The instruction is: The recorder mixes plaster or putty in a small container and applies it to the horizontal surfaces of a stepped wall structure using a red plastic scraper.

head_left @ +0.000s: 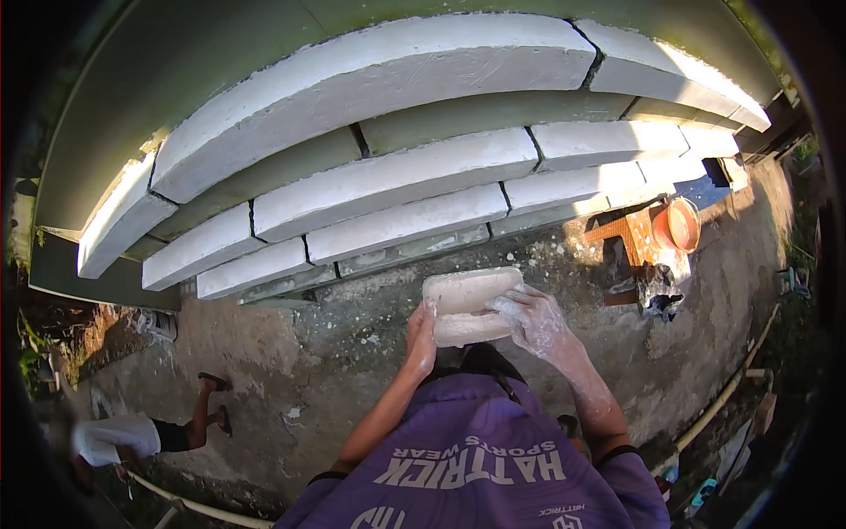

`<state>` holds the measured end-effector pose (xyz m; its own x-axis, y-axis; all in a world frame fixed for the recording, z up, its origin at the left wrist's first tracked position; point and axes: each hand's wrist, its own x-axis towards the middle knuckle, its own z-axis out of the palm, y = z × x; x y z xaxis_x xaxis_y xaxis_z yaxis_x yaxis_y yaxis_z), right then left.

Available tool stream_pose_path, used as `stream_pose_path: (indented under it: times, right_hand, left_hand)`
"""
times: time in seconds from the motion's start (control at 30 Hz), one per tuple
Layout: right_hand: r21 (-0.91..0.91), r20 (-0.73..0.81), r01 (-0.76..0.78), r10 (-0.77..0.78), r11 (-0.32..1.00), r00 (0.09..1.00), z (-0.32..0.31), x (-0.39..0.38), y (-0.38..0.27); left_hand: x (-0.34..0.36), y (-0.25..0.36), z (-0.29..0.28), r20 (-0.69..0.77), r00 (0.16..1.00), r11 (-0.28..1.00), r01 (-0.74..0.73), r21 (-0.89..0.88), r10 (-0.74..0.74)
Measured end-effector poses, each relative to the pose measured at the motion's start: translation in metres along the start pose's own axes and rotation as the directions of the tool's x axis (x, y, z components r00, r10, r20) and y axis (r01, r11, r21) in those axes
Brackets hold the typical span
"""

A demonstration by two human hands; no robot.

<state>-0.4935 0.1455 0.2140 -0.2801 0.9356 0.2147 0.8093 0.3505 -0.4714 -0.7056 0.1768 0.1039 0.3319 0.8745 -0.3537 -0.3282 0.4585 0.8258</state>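
Observation:
In front of my body is a shallow, whitish rectangular tub (476,275) with rounded corners, holding pale wet paste (471,328). My left hand (422,338) is closed on the tub's left side. My right hand (534,323), coated in white paste up to the wrist, is at the tub's right side. Its bent fingers reach over the rim toward the paste. Whether they grip a small tool there is hidden. White, stepped ledges (401,181) with dark joints between their sections run across the wall just beyond the tub.
At the right stand an orange bucket (677,225) and an orange-brown, paste-spattered stool or crate (630,236), beside a crumpled dark bag (660,291). White splashes dot the concrete floor (264,370). Another person (132,436) is at the lower left. A long pipe (727,388) edges the right side.

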Motion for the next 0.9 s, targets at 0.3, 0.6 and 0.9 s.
stream_pose_path:
  times: [0.3, 0.6, 0.9]
  right_hand:
    - [-0.074, 0.060, 0.039, -0.034, 0.997, 0.998, -0.011, 0.015, 0.022]
    - [-0.145, -0.099, 0.215, -0.230, 0.966, 0.968, -0.012, 0.029, 0.040]
    - [-0.096, -0.017, 0.341, -0.344, 0.935, 0.939, -0.024, 0.019, 0.049]
  left_hand:
    - [0.006, 0.002, 0.034, -0.155, 0.988, 0.997, -0.029, -0.072, 0.018]
    - [0.010, -0.006, 0.042, -0.163, 0.974, 0.978, -0.175, -0.110, 0.156]
    - [-0.001, -0.018, 0.032, -0.167, 0.984, 0.989, -0.088, -0.116, 0.068]
